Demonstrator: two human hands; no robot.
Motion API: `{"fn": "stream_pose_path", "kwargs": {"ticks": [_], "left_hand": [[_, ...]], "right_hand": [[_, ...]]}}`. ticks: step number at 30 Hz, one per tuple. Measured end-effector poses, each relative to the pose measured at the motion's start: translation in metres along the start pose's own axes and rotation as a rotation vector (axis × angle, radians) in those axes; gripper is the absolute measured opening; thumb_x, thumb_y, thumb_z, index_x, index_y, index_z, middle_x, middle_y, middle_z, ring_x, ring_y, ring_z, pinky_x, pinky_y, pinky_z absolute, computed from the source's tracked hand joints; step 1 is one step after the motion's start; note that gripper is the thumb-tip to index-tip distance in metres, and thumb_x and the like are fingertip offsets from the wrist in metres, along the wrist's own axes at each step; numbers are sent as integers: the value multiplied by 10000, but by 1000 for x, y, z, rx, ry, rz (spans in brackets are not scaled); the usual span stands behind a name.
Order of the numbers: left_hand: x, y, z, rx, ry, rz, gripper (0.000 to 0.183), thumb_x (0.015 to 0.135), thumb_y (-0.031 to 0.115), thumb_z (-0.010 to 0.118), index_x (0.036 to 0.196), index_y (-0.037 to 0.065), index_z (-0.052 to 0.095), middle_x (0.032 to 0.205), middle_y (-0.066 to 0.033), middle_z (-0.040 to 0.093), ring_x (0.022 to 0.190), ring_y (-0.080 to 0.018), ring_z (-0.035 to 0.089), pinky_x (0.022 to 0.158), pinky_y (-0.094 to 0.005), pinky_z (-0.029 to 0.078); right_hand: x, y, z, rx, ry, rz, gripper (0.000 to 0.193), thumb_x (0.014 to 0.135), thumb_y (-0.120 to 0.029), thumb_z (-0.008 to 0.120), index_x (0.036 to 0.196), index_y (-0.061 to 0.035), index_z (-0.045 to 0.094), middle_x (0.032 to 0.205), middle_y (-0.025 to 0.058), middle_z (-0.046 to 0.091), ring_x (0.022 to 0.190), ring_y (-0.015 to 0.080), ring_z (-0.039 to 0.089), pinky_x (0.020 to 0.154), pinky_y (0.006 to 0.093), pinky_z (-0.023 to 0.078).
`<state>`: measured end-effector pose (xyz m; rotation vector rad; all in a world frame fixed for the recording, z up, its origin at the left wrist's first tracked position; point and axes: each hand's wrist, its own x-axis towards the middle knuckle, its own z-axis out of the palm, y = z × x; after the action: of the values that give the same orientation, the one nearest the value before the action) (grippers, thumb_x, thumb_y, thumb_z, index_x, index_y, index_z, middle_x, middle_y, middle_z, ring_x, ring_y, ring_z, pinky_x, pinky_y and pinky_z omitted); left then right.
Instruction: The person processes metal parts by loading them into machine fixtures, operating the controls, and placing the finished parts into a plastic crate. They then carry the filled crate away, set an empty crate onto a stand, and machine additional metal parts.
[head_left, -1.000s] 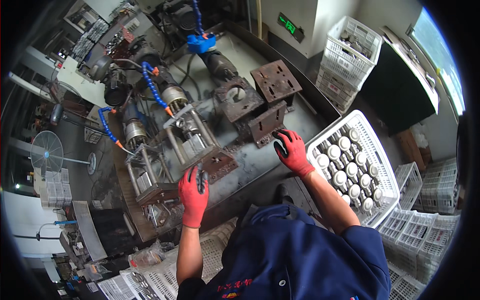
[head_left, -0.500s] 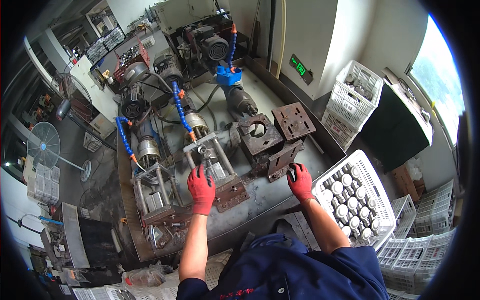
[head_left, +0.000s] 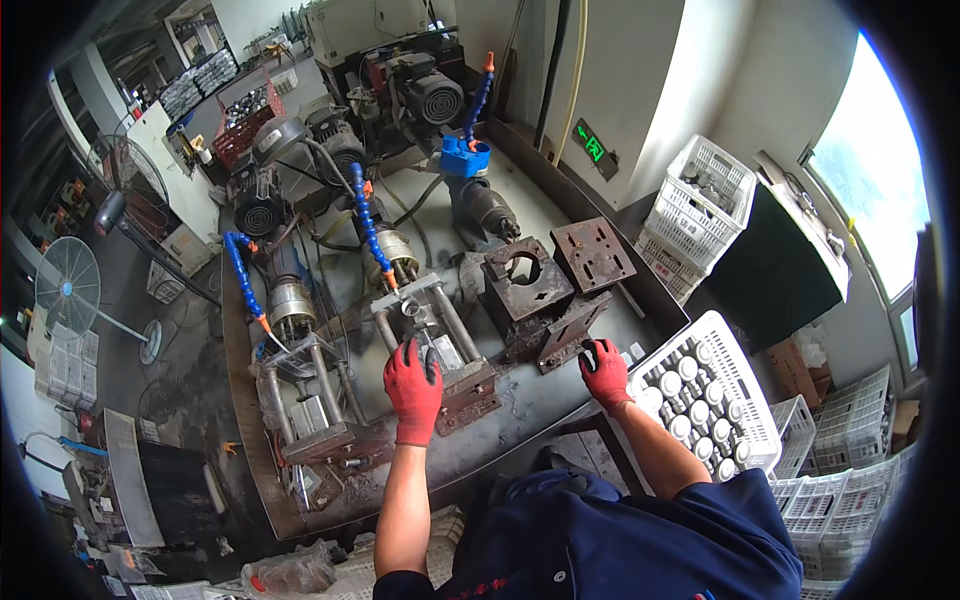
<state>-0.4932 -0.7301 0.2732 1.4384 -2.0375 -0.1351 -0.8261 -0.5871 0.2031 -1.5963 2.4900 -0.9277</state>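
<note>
My left hand (head_left: 412, 395), in a red glove with dark finger pads, is at the front of the middle drilling fixture (head_left: 447, 300). Its fingers stretch forward with the thumb apart, beside a pale metal block (head_left: 447, 352). A round metal part (head_left: 410, 309) sits farther back in that fixture, below a blue coolant hose (head_left: 366, 222). My right hand (head_left: 606, 378), gloved alike, is at the tank's front edge, right of a rusty angled plate (head_left: 573, 332). Its fingers are curled, and whatever lies inside them is hidden.
A white crate (head_left: 762, 415) of silvery metal parts stands right of my right hand. The left fixture (head_left: 318, 385) and a rusty block with a round hole (head_left: 522, 283) flank the middle one. Stacked white crates (head_left: 845, 500) are at the lower right; a fan (head_left: 68, 288) stands far left.
The view has shifted slightly, so the machines and crates appear displaced. Both hands stay at nearly the same places by the fixture and the tank edge; the round part remains in the fixture.
</note>
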Motion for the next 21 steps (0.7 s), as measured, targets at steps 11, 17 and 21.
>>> {"fn": "stream_pose_path", "kwargs": {"ticks": [11, 17, 21], "left_hand": [[1, -1, 2, 6, -15, 17, 527, 791, 190, 718, 1276, 59, 557, 1253, -159, 559, 1172, -354, 528, 1017, -471, 401], [2, 3, 4, 39, -23, 5, 531, 791, 189, 715, 1278, 56, 552, 1261, -162, 557, 1175, -356, 529, 1023, -471, 396], [1, 2, 3, 33, -38, -12, 542, 781, 183, 714, 1279, 50, 547, 1265, -168, 558, 1175, -360, 527, 1026, -475, 394]], "right_hand": [[2, 2, -1, -2, -46, 21, 251, 842, -210, 671, 1069, -103, 646, 1087, 114, 634, 1036, 338, 598, 853, 434, 499], [3, 4, -3, 3, -42, 13, 239, 847, -203, 663, 1066, -109, 646, 1085, 108, 634, 1029, 333, 601, 844, 431, 499], [3, 2, -4, 14, -44, 17, 239, 850, -214, 657, 1066, -110, 653, 1084, 107, 631, 1023, 330, 600, 844, 432, 498]]}}
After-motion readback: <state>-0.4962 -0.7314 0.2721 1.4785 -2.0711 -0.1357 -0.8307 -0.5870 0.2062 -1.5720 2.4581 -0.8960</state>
